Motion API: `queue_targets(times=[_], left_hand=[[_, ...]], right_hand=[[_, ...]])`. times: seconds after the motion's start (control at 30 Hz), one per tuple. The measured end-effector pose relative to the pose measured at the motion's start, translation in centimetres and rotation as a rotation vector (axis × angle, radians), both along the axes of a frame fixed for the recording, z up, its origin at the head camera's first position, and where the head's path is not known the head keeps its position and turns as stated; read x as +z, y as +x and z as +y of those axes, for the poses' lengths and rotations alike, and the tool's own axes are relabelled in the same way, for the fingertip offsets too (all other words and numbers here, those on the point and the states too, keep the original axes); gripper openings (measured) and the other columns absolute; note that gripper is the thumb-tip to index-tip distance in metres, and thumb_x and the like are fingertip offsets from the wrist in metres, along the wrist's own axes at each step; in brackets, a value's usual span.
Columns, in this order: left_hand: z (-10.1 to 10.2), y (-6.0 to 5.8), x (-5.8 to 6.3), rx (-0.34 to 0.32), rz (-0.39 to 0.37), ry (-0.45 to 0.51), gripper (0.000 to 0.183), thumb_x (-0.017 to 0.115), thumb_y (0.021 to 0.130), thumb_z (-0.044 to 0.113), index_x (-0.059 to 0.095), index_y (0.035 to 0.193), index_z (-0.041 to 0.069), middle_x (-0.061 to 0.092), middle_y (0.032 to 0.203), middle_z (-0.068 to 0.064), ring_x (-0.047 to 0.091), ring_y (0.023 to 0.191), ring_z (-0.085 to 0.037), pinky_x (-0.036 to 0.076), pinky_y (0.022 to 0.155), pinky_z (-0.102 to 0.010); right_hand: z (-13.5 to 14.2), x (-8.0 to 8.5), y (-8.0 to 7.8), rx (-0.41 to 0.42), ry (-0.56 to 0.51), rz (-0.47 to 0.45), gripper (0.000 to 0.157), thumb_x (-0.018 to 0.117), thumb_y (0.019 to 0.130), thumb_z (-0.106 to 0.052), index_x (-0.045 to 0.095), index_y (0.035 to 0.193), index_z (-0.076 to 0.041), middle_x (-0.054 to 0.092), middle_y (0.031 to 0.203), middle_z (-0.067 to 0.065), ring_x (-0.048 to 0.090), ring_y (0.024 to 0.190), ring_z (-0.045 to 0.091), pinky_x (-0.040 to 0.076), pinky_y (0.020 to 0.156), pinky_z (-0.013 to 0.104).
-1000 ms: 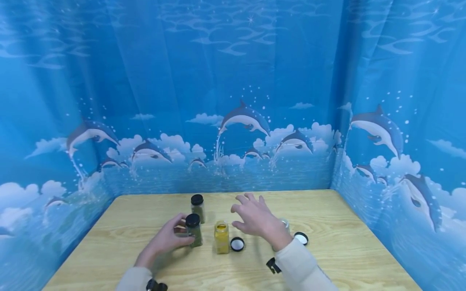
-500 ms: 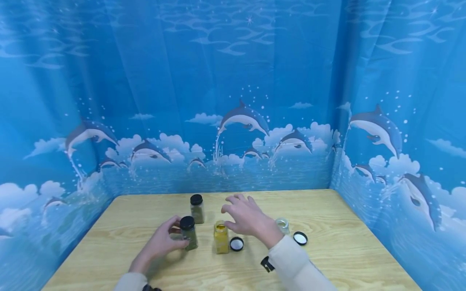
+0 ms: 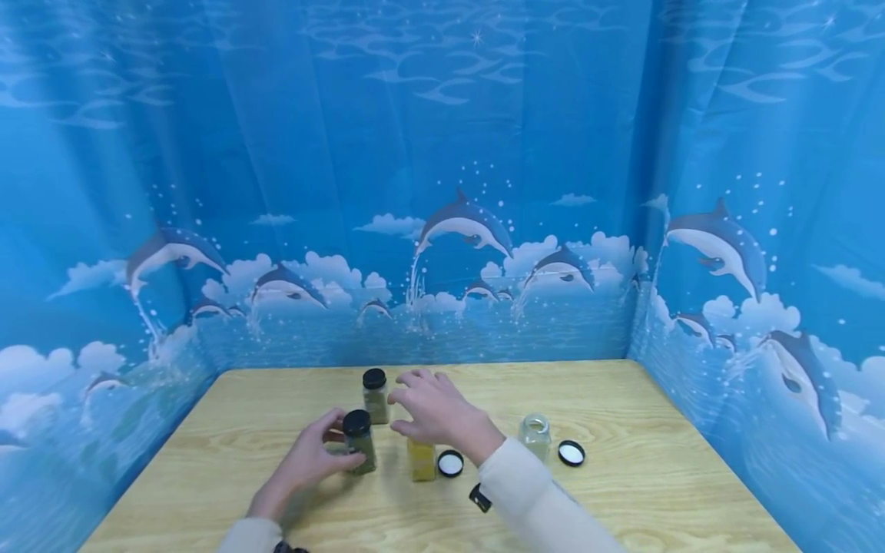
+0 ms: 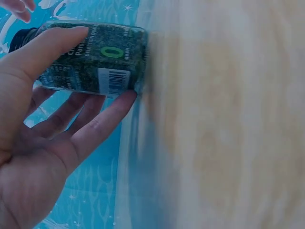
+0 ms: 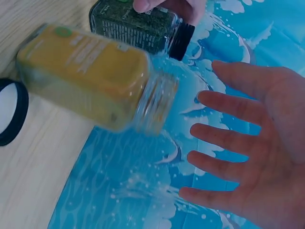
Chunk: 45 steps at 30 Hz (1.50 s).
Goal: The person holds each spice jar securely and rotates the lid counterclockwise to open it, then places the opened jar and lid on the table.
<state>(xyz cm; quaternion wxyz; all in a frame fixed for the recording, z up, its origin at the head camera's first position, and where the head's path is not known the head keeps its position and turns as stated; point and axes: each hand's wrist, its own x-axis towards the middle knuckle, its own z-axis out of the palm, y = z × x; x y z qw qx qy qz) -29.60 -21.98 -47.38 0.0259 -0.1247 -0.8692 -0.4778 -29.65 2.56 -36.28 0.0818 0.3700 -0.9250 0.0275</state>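
Note:
My left hand [image 3: 307, 461] holds a capped spice jar of dried green herbs [image 3: 361, 447] upright, thumb on the near side and fingers on the other. In the left wrist view, the herb jar [image 4: 114, 55] shows a barcode near its base, with a fingertip beside it. My right hand [image 3: 439, 411] hovers over an uncapped jar of yellow powder [image 3: 422, 463], hiding its mouth in the head view. From the right wrist, the yellow jar's [image 5: 90, 76] threaded neck is bare, and the right hand's spread fingers [image 5: 224, 133] are apart from it.
Behind the herb jar stands another black-capped jar [image 3: 376, 401]. A black lid [image 3: 450, 464] lies liner-up beside the yellow jar. Farther right are an uncapped clear glass jar [image 3: 535, 440] and a second upturned lid [image 3: 571, 453]. A dolphin-print curtain [image 3: 442, 230] borders the wooden table [image 3: 664, 476].
My right hand has swept left to a place above the yellow jar, uncovering the clear jar. My left hand moved the herb jar slightly left, then stayed nearly still.

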Motion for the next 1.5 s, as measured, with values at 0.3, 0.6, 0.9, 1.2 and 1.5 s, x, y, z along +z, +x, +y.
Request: queue_targets(times=[0.3, 0.6, 0.9, 1.2, 1.5], left_hand=[[-1.0, 0.0, 0.6, -0.036, -0.029, -0.044, 0.047, 0.086, 0.064, 0.025, 0.055, 0.097, 0.014, 0.061, 0.106, -0.005, 0.062, 0.104, -0.026, 0.055, 0.087, -0.039], [-2.0, 0.2, 1.0, -0.102, -0.014, -0.046, 0.044, 0.084, 0.068, 0.023, 0.055, 0.098, 0.011, 0.06, 0.104, -0.007, 0.061, 0.104, -0.023, 0.053, 0.09, -0.034], [-2.1, 0.0, 1.0, -0.107, -0.012, -0.051, 0.043, 0.084, 0.068, 0.024, 0.055, 0.097, 0.011, 0.061, 0.104, -0.007, 0.061, 0.102, -0.022, 0.053, 0.09, -0.035], [-2.3, -0.1, 0.9, -0.087, -0.055, -0.051, 0.042, 0.083, 0.07, 0.026, 0.056, 0.099, 0.012, 0.061, 0.103, -0.005, 0.061, 0.104, -0.022, 0.053, 0.089, -0.037], [-2.2, 0.1, 0.8, -0.089, -0.035, -0.031, 0.044, 0.084, 0.068, 0.024, 0.055, 0.098, 0.01, 0.062, 0.102, -0.007, 0.063, 0.101, -0.022, 0.053, 0.085, -0.034]], right_hand=[[-2.5, -0.4, -0.3, 0.023, 0.049, 0.013, 0.039, 0.058, 0.088, -0.054, 0.063, 0.118, -0.03, 0.055, 0.135, -0.002, 0.048, 0.126, 0.022, 0.045, 0.103, 0.047], [-4.7, -0.5, -0.8, 0.088, 0.094, 0.014, 0.046, 0.062, 0.084, -0.057, 0.062, 0.122, -0.031, 0.058, 0.13, -0.006, 0.053, 0.118, 0.017, 0.05, 0.096, 0.035], [-6.9, -1.0, -1.0, 0.038, 0.119, 0.052, 0.046, 0.06, 0.08, -0.065, 0.063, 0.117, -0.037, 0.059, 0.125, -0.008, 0.051, 0.118, 0.019, 0.049, 0.095, 0.04], [-8.2, -1.9, -0.8, -0.016, 0.094, 0.116, 0.038, 0.057, 0.08, -0.068, 0.066, 0.096, -0.034, 0.061, 0.104, -0.009, 0.051, 0.104, 0.018, 0.048, 0.084, 0.04], [-9.0, -2.4, -0.9, -0.082, 0.109, 0.136, 0.038, 0.055, 0.082, -0.068, 0.065, 0.083, -0.032, 0.06, 0.096, -0.008, 0.052, 0.102, 0.02, 0.048, 0.088, 0.044]])
